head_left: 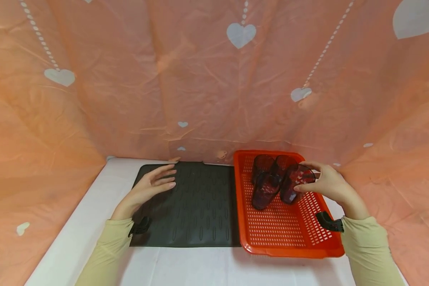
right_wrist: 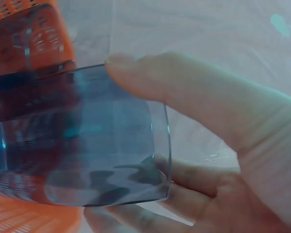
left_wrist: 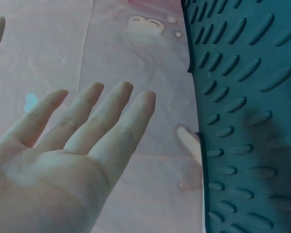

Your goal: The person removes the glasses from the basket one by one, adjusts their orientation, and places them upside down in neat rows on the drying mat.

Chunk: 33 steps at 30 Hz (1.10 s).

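Observation:
My right hand grips a dark translucent drinking glass near its rim, thumb on one side and fingers round the other. In the right wrist view the glass shows clear, with its base end toward the orange basket. Several more such glasses stand or lean together beside it inside the red-orange basket. My left hand hovers over the left part of a dark ribbed mat, holding nothing. Its fingers are spread and relaxed in the left wrist view.
A white-covered table lies under the mat and basket, which stand side by side. Pinkish-orange sheeting with white hearts hangs behind and along both sides, close to the basket's far edge.

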### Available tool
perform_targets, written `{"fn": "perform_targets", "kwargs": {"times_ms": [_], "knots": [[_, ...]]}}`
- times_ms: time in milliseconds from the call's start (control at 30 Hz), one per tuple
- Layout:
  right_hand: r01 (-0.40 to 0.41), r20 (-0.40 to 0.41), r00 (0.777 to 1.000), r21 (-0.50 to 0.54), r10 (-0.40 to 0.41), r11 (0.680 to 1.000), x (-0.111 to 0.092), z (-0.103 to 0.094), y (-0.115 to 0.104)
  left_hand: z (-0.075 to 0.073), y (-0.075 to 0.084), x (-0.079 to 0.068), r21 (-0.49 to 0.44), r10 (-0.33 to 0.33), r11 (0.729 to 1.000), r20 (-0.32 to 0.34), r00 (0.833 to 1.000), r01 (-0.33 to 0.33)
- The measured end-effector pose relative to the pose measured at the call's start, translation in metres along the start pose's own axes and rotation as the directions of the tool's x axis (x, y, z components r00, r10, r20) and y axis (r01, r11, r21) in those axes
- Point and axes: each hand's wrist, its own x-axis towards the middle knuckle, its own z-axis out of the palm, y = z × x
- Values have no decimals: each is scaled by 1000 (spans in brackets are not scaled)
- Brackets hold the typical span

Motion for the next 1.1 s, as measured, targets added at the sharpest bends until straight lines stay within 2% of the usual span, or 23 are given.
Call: {"fn": "perform_targets", "kwargs": {"times_ms": [100, 300, 600, 767, 967, 1100], "knots": [[25, 8, 1000, 49, -25, 998, 1, -5, -4, 1, 0, 2, -9, 9, 1000, 2, 1000, -9], [36, 4, 999, 41, -36, 999, -1, -15, -18, 4, 1, 3, -11, 18, 1000, 4, 1000, -18], [65, -23, 998, 97, -63, 993, -5, -24, -32, 6, 2, 3, -5, 21, 1000, 1, 1000, -21], [45, -24, 999, 111, -43, 993, -5, -29, -44, 7, 3, 4, -13, 23, 1000, 0, 1000, -23], [42, -39, 999, 125, -37, 991, 0, -27, -56, 10, 6, 4, -26, 33, 999, 12, 999, -33], [42, -36, 999, 177, -37, 983, 6, -21, -61, 12, 8, 4, -33, 37, 999, 13, 999, -37]]}}
